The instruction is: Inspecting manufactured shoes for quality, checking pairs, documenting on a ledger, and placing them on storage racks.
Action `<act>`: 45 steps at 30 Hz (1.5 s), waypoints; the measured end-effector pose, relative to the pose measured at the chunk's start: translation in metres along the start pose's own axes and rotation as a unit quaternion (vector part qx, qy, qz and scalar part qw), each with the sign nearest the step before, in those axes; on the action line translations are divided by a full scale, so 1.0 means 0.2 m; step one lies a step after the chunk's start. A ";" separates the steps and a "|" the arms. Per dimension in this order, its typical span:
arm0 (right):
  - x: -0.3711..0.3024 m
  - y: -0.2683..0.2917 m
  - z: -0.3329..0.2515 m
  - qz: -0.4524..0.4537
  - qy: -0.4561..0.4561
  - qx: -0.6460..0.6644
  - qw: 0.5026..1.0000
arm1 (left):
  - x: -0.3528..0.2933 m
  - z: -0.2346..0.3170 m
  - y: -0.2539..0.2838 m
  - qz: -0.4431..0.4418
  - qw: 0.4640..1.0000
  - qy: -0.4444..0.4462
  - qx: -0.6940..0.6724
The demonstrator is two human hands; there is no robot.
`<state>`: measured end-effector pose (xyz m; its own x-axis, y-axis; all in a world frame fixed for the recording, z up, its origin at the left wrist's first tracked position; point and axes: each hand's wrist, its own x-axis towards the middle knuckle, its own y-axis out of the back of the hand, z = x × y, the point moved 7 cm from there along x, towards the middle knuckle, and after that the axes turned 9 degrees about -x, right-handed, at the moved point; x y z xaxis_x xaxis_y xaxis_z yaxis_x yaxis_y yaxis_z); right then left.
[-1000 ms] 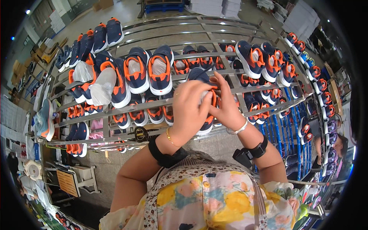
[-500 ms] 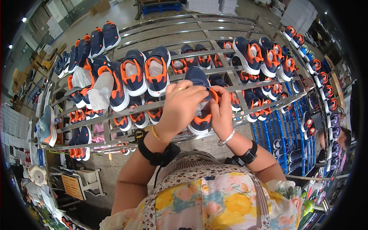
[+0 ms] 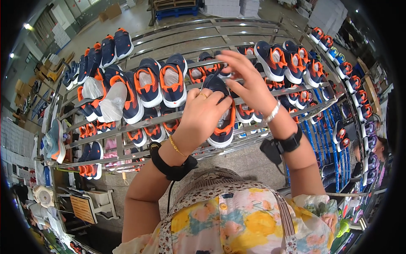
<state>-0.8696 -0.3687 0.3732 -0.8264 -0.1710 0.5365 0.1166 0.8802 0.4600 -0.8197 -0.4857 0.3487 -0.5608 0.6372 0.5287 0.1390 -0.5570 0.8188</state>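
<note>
A navy sneaker (image 3: pixel 220 137) with orange lining and a white sole rests on the metal rack, its heel toward me. My left hand (image 3: pixel 202 112) is closed over the sneaker's tongue and lace area, fingers bent, hiding much of its opening. Above and to the right of the toe, my right hand (image 3: pixel 251 84) is raised with thumb and fingers apart. A dark strand shows near its fingertips, but I cannot make out whether they touch it. Left of my left hand stand matching sneakers (image 3: pixel 172 89) stuffed with pale paper.
The metal rack (image 3: pixel 186 37) has several tiers of similar sneakers. A crumpled translucent wrapping (image 3: pixel 113 103) sits in a shoe on the left. A blue rack (image 3: pixel 334 148) stands at right, and a wooden-slatted seat (image 3: pixel 83 208) at lower left.
My right hand has left the sneaker's collar and moved up and to the right, its fingers spreading. My left hand stays on the sneaker, its fingers now more bent over the tongue.
</note>
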 end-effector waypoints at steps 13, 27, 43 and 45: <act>-0.15 0.08 0.07 -0.026 0.138 -0.176 0.974 | 0.01 -0.03 -0.02 0.085 0.994 -0.065 -0.011; -0.53 -0.20 -0.02 -0.088 0.027 -0.164 0.982 | -0.21 -0.07 0.16 0.108 0.954 0.142 -0.241; 0.14 -0.40 -0.06 -0.164 0.078 -0.370 0.911 | -1.11 -0.28 0.69 0.207 0.930 0.288 -0.092; 0.16 -0.52 -0.08 -0.230 0.034 -0.431 0.872 | -1.08 -0.30 0.68 0.201 0.930 0.284 -0.121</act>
<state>-0.8995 -0.4721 0.3538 -0.8641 -0.4690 0.1826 0.1771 0.0563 0.9826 -0.7284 -0.7306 0.3318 -0.8539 0.0057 0.5204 0.2813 -0.8362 0.4707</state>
